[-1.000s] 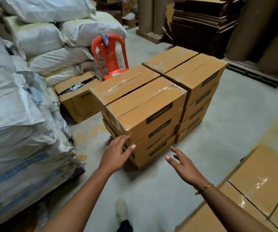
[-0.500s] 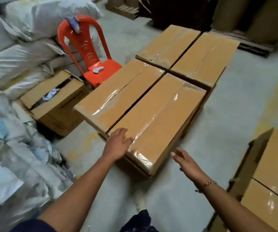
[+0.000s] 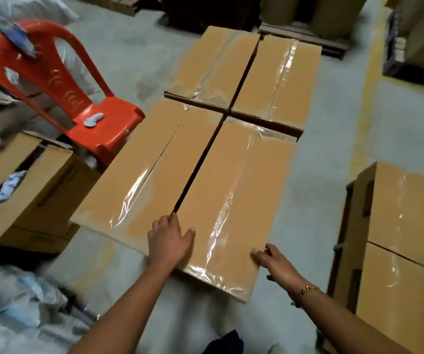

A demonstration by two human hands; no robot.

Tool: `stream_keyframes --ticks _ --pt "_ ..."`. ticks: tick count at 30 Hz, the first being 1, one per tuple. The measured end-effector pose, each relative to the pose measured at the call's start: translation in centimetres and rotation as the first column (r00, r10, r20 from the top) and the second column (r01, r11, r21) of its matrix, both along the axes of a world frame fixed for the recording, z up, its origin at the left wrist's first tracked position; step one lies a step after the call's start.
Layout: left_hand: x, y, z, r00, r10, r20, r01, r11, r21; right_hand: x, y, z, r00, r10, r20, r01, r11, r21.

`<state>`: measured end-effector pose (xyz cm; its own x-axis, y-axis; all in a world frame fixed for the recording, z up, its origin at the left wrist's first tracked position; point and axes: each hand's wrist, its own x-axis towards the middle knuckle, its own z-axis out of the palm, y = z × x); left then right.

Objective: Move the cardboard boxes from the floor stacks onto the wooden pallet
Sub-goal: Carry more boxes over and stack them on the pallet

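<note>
Left hand (image 3: 170,241) lies flat on the nearest cardboard box (image 3: 231,200), right hand (image 3: 274,260) spread against its edge.

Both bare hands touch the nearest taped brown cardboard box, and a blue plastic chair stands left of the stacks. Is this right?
Not quite: in the head view the plastic chair is orange-red, not blue. Left hand and right hand do touch the nearest taped brown cardboard box.
</note>
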<state>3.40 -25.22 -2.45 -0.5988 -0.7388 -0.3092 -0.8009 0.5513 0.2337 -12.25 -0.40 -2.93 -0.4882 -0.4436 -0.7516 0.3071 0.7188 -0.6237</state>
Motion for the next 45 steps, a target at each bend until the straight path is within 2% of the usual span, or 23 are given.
stream_keyframes --ticks 7,12,15,18,21,24,33,45 --pt "-0.2 0.6 -1.0 1.0 0.0 0.008 0.0 1.0 -0.026 0.7 -1.2 -1.1 0.995 -0.091 0.051 0.091 0.996 0.007" --pt "-1.6 0.1 -0.8 0.996 0.08 0.03 -0.082 0.996 0.047 1.3 -0.9 -1.8 0.985 -0.172 0.013 0.173 0.984 -0.043" --pt "-1.2 0.7 -0.9 0.998 0.063 -0.025 -0.061 0.994 0.089 1.6 0.7 -1.8 0.971 -0.239 -0.025 0.235 0.966 -0.11" --pt "-0.1 2.4 -1.3 0.988 0.054 -0.144 -0.026 0.981 0.19 1.7 2.6 -1.4 0.945 -0.321 -0.065 0.308 0.938 -0.157" --pt "0.7 4.9 -1.2 0.958 0.135 -0.254 -0.035 0.931 0.364 2.1 4.5 -0.8 0.92 -0.375 -0.112 0.352 0.918 -0.183" --pt "1.2 7.9 -0.6 0.947 0.201 -0.251 -0.054 0.869 0.492 2.8 6.9 -0.1 0.888 -0.438 -0.14 0.403 0.889 -0.218" --pt "0.4 18.7 2.1 0.941 0.172 -0.292 0.016 0.839 0.544 5.4 19.0 1.2 0.807 -0.563 -0.179 0.526 0.822 -0.217" --pt "-3.0 39.8 4.4 0.902 -0.076 -0.425 0.32 0.778 0.541 7.4 42.6 3.8 0.666 -0.692 -0.28 0.647 0.722 -0.245"
